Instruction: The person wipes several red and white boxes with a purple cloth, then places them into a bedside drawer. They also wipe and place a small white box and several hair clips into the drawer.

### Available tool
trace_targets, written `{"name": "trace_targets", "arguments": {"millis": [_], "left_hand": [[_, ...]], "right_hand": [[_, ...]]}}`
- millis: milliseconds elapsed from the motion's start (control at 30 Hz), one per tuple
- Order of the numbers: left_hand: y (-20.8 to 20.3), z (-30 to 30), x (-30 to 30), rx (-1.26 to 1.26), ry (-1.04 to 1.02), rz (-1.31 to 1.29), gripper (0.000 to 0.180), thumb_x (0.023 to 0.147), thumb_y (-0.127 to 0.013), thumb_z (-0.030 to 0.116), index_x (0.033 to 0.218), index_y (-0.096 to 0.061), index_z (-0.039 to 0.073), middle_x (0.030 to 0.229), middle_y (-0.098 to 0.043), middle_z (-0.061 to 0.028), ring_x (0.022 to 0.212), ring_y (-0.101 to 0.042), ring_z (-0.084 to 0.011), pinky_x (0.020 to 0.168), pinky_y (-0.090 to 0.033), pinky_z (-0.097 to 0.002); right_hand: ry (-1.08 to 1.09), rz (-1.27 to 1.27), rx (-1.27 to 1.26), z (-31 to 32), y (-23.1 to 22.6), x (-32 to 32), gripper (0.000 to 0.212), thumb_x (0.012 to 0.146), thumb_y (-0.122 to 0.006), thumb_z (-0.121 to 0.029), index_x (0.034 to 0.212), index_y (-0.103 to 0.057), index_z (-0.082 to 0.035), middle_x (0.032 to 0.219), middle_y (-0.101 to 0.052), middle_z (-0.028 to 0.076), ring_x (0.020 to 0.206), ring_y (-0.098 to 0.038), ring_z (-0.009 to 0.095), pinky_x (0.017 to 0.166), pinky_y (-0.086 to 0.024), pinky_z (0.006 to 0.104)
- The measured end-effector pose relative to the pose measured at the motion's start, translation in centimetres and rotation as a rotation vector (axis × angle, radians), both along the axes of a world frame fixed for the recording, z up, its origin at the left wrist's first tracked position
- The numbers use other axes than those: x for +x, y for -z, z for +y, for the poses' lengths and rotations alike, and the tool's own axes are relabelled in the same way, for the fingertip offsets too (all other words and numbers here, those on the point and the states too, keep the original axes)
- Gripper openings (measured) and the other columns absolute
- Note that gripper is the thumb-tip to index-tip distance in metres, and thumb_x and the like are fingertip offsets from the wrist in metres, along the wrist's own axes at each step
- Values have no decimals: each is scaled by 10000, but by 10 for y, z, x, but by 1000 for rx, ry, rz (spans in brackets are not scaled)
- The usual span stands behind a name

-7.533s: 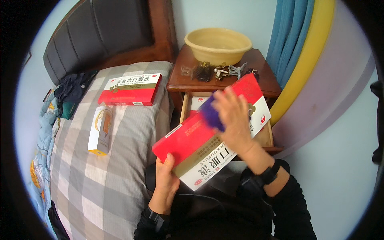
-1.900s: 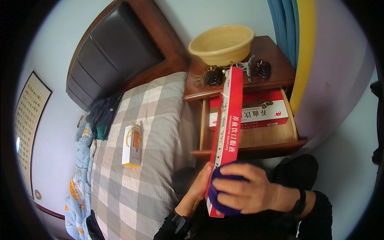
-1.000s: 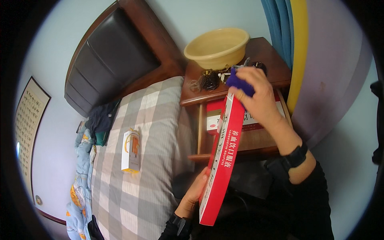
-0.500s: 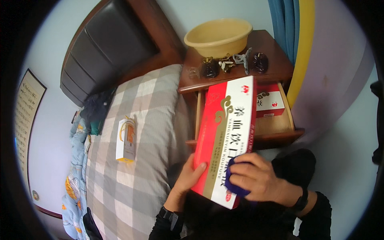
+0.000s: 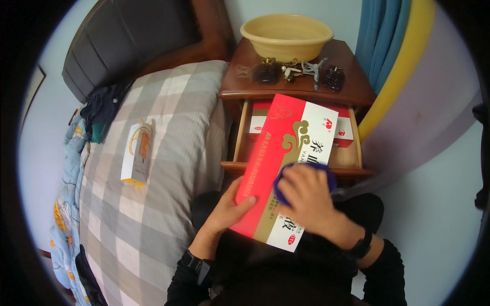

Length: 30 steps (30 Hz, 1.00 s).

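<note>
By the open drawer [image 5: 345,159], the left hand [image 5: 227,211] grips the box [image 5: 262,176] along one side (seemingly to steady it) while the right hand [image 5: 309,200], fingers bent over a cloth [image 5: 327,177], holds that against its face.

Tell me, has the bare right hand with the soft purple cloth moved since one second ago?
Yes, toward the person: in view, the right hand then overlapped the brown wooden nightstand top; now it appears well below that.
</note>
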<state>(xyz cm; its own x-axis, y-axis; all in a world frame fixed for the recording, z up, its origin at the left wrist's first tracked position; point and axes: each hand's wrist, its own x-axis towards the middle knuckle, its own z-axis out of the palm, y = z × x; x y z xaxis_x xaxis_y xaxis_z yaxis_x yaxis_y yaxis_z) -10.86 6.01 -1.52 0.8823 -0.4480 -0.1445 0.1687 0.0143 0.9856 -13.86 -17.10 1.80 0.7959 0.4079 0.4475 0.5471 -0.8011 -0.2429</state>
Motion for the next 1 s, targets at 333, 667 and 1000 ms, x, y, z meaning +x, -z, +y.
{"name": "trace_targets", "arguments": {"millis": [333,667,1000], "left_hand": [[0,1,-3,-92,50,6,709,858,-703,91,1442,-313,-3,1340,-497,-94,1222,-457,-139,1042,-366,-303],[15,4,-3,-30,15,-83,732,834,-728,117,1432,-323,-4,1298,-537,-124,1190,-507,-157,1017,-404,-308],[15,5,-4,-72,35,-62,751,835,-748,130,1437,-318,0,1283,-536,-87,1182,-490,-136,1020,-398,-310]], "right_hand": [[109,-128,-116,-43,-17,96,458,783,-685,-347,1136,-581,-73,1224,-535,125,1182,-461,321,965,-340,432],[-411,88,-158,25,-7,49,518,758,-709,-305,1181,-538,-60,1300,-485,144,1254,-417,352,1015,-360,474],[55,-147,-78,5,-21,158,447,818,-666,-237,1196,-543,-32,1283,-496,173,1234,-429,357,1032,-344,484]]}}
